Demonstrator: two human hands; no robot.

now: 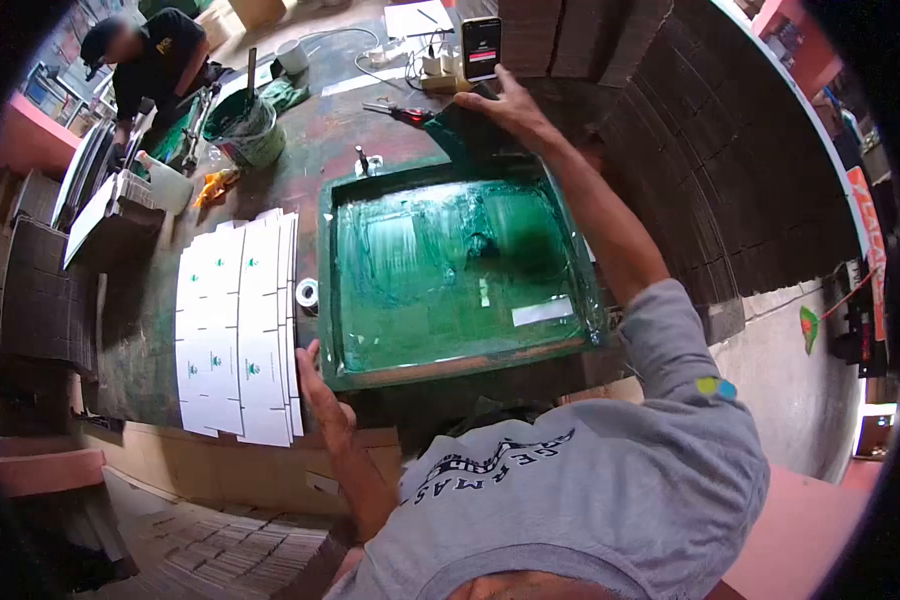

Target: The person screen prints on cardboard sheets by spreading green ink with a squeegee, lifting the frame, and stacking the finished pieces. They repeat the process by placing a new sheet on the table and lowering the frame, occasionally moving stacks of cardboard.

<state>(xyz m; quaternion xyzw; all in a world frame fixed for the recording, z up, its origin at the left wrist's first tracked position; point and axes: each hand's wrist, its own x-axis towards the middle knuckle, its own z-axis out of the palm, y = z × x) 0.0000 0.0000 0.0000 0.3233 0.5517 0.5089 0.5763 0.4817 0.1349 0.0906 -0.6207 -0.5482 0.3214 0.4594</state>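
Note:
My right hand (510, 108) is closed on the upper edge of a dark, green-stained squeegee (457, 138), held at the far side of the screen-printing frame (450, 370). Green ink (400, 290) coats the mesh, smeared thicker toward the far half, and a white strip (542, 312) shows at its near right. By the frame's near left corner is my left hand (325, 395), fingers extended and apart, holding nothing. Just left of it lies a stack of white sheets (235, 330) with small green prints. A roll of tape (308, 293) sits between stack and frame.
Beyond the frame stand a phone (481, 50), a power strip (438, 70) and a red-and-black tool (405, 112). An ink-stained bucket (250, 135) and a white bottle (167, 185) are at the far left, near another person (150, 55). Brown cardboard stacks (710, 150) line the right.

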